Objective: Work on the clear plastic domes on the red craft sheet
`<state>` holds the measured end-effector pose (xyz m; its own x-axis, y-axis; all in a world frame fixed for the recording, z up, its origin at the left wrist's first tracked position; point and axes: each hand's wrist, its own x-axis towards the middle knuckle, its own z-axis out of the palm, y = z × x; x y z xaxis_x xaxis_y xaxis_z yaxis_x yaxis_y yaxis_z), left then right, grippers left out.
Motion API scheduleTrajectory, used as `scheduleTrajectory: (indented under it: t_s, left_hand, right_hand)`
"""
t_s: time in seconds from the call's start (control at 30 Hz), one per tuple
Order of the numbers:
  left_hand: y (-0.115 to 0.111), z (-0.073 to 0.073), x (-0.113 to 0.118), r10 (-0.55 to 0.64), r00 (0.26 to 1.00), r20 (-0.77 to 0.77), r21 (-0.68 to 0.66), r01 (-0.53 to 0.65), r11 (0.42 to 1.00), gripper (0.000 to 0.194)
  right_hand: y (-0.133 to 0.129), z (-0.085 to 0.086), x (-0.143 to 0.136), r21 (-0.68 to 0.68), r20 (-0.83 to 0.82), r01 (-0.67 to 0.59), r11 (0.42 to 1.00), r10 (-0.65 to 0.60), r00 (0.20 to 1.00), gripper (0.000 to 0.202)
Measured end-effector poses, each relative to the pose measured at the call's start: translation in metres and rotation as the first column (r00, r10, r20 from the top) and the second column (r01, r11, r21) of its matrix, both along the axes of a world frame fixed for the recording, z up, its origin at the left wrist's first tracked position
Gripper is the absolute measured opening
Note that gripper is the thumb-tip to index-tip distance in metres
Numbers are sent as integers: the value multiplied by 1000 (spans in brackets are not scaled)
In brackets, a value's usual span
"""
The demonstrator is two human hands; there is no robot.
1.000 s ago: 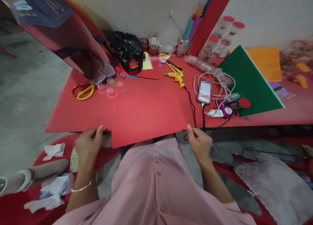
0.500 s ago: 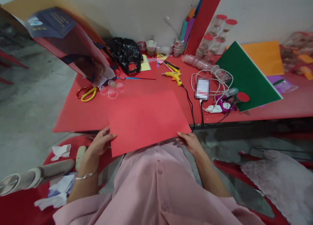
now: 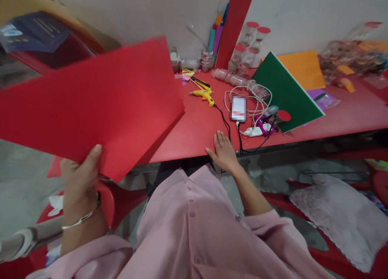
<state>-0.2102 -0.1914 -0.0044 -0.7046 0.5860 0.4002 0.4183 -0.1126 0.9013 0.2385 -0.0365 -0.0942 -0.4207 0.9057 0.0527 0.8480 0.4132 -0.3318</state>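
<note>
Red paper (image 3: pixel 124 97) seems light, bendy and best held by its edge, where our left hand (image 3: pixel 80 172) pinches while our right hand (image 3: pixel 225 153) holds nothing.

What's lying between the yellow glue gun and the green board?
The head view shows a phone, a looped white cable, and one end of a clear plastic stack.

Place: a craft corner is suggested; home or shop cannot be told.
Red table (image 3: pixel 194 131): set against a plain wall (image 3: pixel 145 16).
Yellow glue gun (image 3: pixel 205 95): laid on the tabletop.
Green board (image 3: pixel 285 91) and orange sheet (image 3: pixel 303 68): placed at the right.
Clear plastic containers (image 3: pixel 207 60): gathered along the far side.
Red chairs (image 3: pixel 129 200): stood at the near side, on grey floor (image 3: pixel 18 168).
</note>
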Motion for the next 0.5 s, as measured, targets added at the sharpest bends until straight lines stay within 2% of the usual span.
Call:
scheduleTrajectory:
  t_s: [0.1, 0.17, 0.27, 0.37, 0.43, 0.5]
  left_hand:
    - [33, 13, 13, -15, 1000, 25, 259, 8, 966, 57]
    - [55, 17, 21, -59, 997, 42, 350, 40, 936, 58]
    - [81, 19, 26, -80, 995, 60, 409, 49, 911, 55]
    - [91, 20, 24, -49, 997, 58, 409, 21, 912, 54]
    - [90, 24, 20, -25, 999, 40, 387, 7, 922, 55]
    - [85, 28, 15, 1, 1000, 22, 347, -9, 938, 58]
  right_hand:
    - [39, -2, -23, -22, 23, -19, 1000, 20, 1000, 94]
    - [72, 1, -43, -4, 13, -15, 1000, 15, 1000, 95]
    - [122, 8, -80, -12, 20, -28, 1000, 28, 999, 98]
    - [153, 15, -112, -42, 17, -3, 999, 4, 1000, 99]
    - [157, 17, -124, -58, -22, -96, 994, 95, 995, 95]
    - [155, 17, -127, -79, -109, -313, 946, 304, 946, 80]
